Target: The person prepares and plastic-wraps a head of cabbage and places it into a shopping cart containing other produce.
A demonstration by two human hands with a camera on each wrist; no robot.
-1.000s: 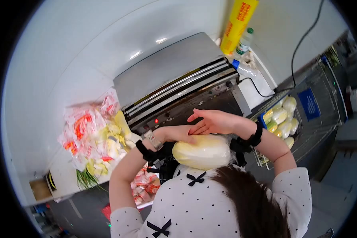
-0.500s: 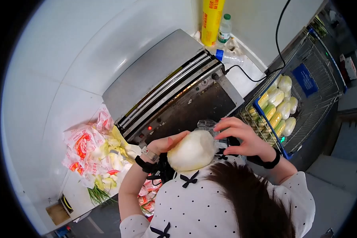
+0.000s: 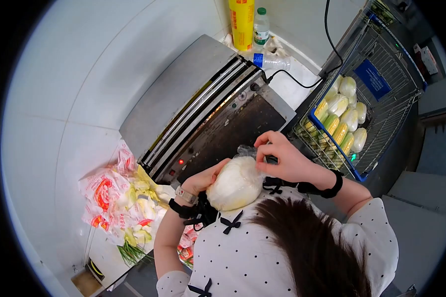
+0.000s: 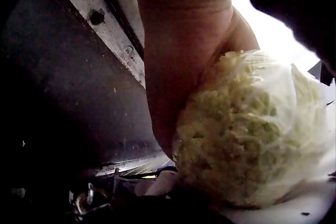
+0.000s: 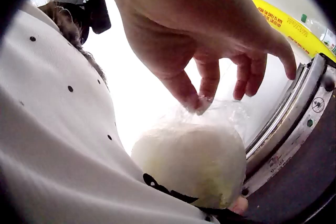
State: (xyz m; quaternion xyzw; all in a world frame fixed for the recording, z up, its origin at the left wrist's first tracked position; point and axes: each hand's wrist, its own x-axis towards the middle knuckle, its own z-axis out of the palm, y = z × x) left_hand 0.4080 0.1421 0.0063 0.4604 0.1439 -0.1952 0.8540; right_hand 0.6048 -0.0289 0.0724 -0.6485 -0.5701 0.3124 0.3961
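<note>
A person in a white blouse with black dots and bows stands at the near side of a metal wrapping machine, which has a dark front plate. Between the blouse and the machine is a pale cabbage in clear film, held up by the left hand, which is clamped on its side. The right hand is also close to the machine's near edge, with thumb and forefinger together, pinching film that gathers at the top of the cabbage; its other fingers stand apart.

A red light glows on the machine's front, toward its left end. Left of the machine lie crumpled plastic bags with red print, loose yellowish leaves and thin green stalks. Right of it stands a wire shopping cart bearing wrapped pale vegetables. Beyond the machine's far right corner are a tall yellow tube and a green-capped bottle, upright beside it.
</note>
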